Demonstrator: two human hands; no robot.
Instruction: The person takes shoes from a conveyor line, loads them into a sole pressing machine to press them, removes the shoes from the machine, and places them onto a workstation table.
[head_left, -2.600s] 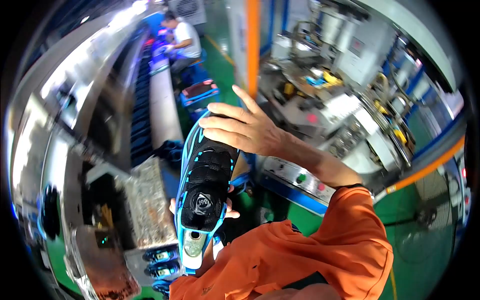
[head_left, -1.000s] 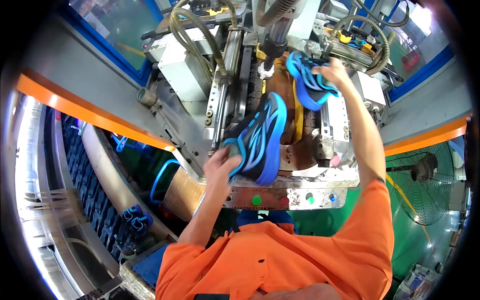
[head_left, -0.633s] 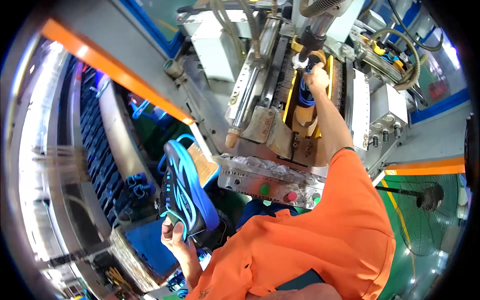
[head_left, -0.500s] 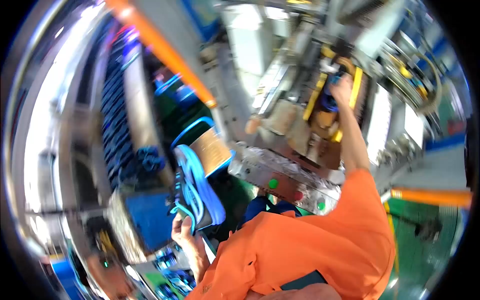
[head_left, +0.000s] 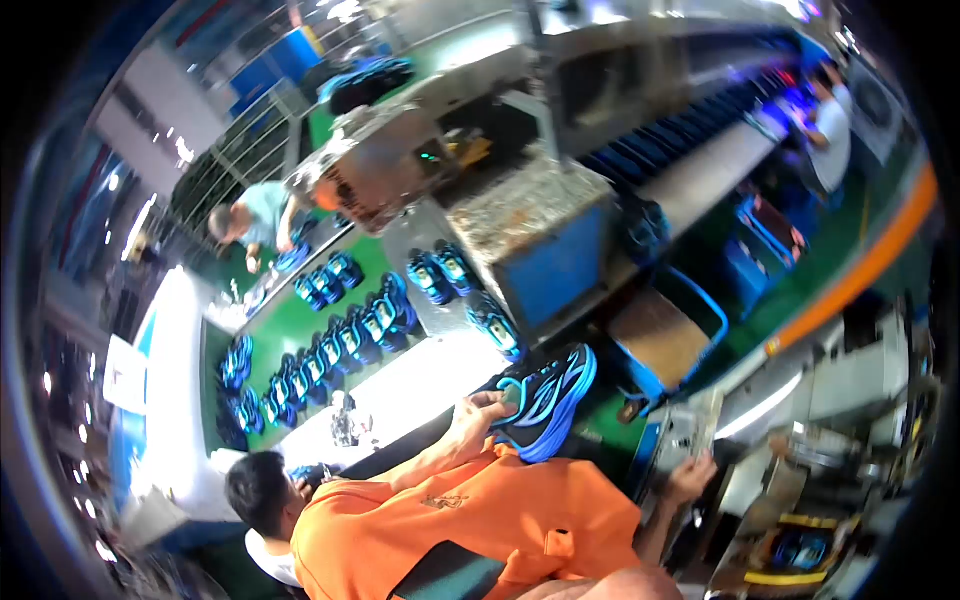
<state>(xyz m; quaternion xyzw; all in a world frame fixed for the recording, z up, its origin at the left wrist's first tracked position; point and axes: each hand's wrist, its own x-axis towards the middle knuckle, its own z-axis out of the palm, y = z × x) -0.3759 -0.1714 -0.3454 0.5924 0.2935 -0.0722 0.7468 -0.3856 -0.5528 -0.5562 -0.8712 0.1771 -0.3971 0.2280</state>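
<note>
My left hand (head_left: pixel 478 418) is closed on the collar end of a black and blue sports shoe (head_left: pixel 558 400), tilted with its bright blue sole to the right. My right hand (head_left: pixel 690 478) is at the edge of a machine (head_left: pixel 780 490), fingers apart and nothing visible in them. Down in the machine, between yellow bars, lies a dark and blue item (head_left: pixel 800 548), too blurred to name surely. Just past the held shoe, a single shoe (head_left: pixel 496 328) sits on the table edge.
Rows of similar shoes (head_left: pixel 350 335) stand on a green-topped table (head_left: pixel 310 318). A co-worker (head_left: pixel 262 222) bends over a shoe at its far side; another person (head_left: pixel 275 495) is close on my left. A blue box (head_left: pixel 550 275), a chair (head_left: pixel 660 335) and a shoe-filled conveyor (head_left: pixel 700 165) lie ahead.
The view has swung left toward the shoe table. My right hand has come back from between the machine's yellow bars. My left hand still holds the shoe, now raised and turned.
</note>
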